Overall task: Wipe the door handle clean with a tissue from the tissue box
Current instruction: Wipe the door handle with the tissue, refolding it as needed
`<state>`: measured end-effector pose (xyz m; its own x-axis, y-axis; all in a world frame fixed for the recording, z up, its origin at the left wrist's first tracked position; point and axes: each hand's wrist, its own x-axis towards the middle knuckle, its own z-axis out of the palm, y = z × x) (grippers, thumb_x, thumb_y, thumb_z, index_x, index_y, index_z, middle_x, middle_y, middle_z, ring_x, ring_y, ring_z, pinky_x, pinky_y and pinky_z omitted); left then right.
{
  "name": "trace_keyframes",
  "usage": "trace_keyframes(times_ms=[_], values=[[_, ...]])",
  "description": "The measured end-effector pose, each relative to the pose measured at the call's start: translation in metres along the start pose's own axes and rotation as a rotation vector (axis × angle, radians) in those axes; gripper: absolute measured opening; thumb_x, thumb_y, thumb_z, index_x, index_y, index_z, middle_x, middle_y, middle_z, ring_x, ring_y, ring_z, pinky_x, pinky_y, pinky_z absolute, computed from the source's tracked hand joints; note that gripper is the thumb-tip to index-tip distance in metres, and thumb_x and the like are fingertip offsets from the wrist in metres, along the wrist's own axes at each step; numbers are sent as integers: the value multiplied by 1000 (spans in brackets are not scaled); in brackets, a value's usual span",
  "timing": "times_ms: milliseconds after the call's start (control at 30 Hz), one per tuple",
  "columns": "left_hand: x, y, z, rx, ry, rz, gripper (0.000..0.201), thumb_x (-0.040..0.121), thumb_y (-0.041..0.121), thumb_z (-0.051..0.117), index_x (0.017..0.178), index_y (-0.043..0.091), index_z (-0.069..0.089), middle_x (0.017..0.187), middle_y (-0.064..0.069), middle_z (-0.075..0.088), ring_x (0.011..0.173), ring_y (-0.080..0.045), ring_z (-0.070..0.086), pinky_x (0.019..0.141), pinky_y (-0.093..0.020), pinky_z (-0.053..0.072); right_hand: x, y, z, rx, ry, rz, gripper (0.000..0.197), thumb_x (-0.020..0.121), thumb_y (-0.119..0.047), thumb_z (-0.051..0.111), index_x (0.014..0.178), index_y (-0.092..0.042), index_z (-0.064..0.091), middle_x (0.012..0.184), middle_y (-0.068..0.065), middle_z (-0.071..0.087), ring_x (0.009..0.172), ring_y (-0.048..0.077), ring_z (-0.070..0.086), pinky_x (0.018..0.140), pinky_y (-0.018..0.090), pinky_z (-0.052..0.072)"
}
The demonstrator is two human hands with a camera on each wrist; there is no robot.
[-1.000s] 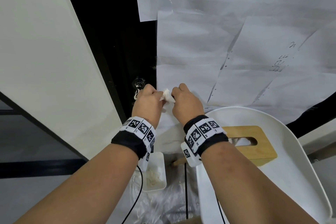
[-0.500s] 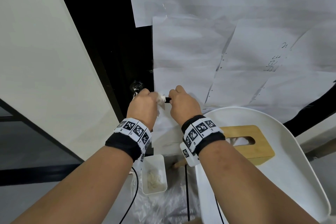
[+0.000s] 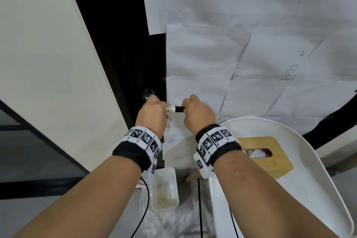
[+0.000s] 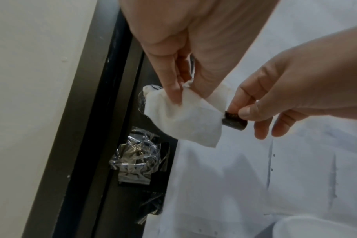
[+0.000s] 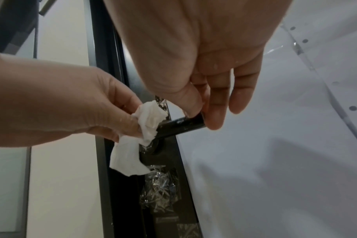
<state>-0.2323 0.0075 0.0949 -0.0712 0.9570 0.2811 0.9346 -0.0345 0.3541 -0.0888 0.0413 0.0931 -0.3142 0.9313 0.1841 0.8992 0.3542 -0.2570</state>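
A black lever door handle [image 3: 179,109] [image 4: 234,123] [image 5: 181,124] sticks out from the dark door edge. My left hand [image 3: 154,111] [image 5: 120,116] grips a white tissue [image 3: 170,110] [image 4: 185,116] [image 5: 149,120] wrapped round the handle's inner part near the door. My right hand [image 3: 193,109] [image 4: 240,111] [image 5: 202,116] pinches the handle's free end between thumb and fingers. The wooden tissue box [image 3: 266,152] stands on a white chair seat [image 3: 301,189] at the lower right.
White paper sheets [image 3: 231,63] cover the door panel behind the handle. Crinkled clear tape [image 4: 137,159] sits on the lock plate below the handle. A small white bin [image 3: 165,189] with used tissue stands on the floor beneath my wrists. A cream wall [image 3: 48,63] lies left.
My left hand has slid the tissue leftward along the handle toward the door, baring a black stretch between the hands. My right hand keeps its hold on the handle's end.
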Motion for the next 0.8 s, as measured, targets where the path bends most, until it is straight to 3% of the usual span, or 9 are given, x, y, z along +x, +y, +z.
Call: trace_keyframes(times_ms=[100, 167, 233, 300, 433, 567, 667, 800], values=[[2, -1, -5, -109, 48, -37, 21, 84, 1, 56, 100, 9, 66, 92, -8, 61, 75, -25, 61, 64, -34, 50, -1, 2, -8, -16, 37, -24, 20, 90, -8, 45, 102, -10, 61, 98, 8, 56, 80, 31, 57, 61, 34, 38], [2, 1, -10, -181, 77, -66, 20, 86, 8, 60, 105, 13, 57, 89, -2, 63, 77, -20, 61, 67, -36, 54, -1, -1, -14, 47, 112, -50, 27, 94, -16, 44, 114, -11, 61, 103, 9, 62, 93, 32, 57, 70, 38, 46], [1, 4, -16, -204, 89, -69, 17, 86, 11, 61, 98, 16, 51, 83, 0, 62, 72, -17, 60, 64, -36, 54, 0, -7, -18, 185, 147, -72, 30, 95, -21, 45, 119, -14, 60, 109, 8, 64, 100, 30, 55, 80, 42, 50], [2, 5, -20, -215, 99, -70, 17, 86, 10, 59, 90, 18, 45, 76, 0, 59, 66, -17, 58, 59, -37, 53, 2, -15, -20, 298, 126, -77, 26, 93, -21, 47, 115, -15, 60, 106, 6, 66, 101, 26, 55, 83, 43, 50], [3, -2, -24, -181, 86, -56, 15, 84, 4, 57, 87, 16, 49, 74, -1, 57, 64, -20, 58, 57, -37, 53, 3, -24, -20, 370, 80, -53, 20, 88, -14, 50, 107, -18, 55, 100, 3, 65, 97, 24, 55, 79, 41, 50], [2, -13, -18, -113, 53, 32, 15, 85, 8, 63, 92, 16, 72, 88, -5, 61, 74, -21, 61, 64, -32, 51, 4, -17, -12, 69, 46, -59, 25, 83, -4, 49, 104, -13, 59, 101, 6, 61, 95, 28, 52, 71, 35, 43], [3, -17, -15, -77, 30, 50, 10, 86, 15, 64, 87, 13, 74, 88, -8, 59, 74, -25, 60, 63, -35, 50, 4, -13, -2, 18, 27, -68, 17, 85, -4, 51, 99, -10, 59, 99, 8, 57, 92, 28, 50, 64, 33, 37], [5, -14, 0, 11, 4, 100, 5, 85, 18, 68, 85, 17, 72, 86, -5, 56, 71, -20, 54, 56, -27, 38, 4, -15, 2, 46, 31, -72, 13, 82, 0, 52, 92, -9, 55, 96, 7, 53, 87, 25, 48, 61, 32, 31]])
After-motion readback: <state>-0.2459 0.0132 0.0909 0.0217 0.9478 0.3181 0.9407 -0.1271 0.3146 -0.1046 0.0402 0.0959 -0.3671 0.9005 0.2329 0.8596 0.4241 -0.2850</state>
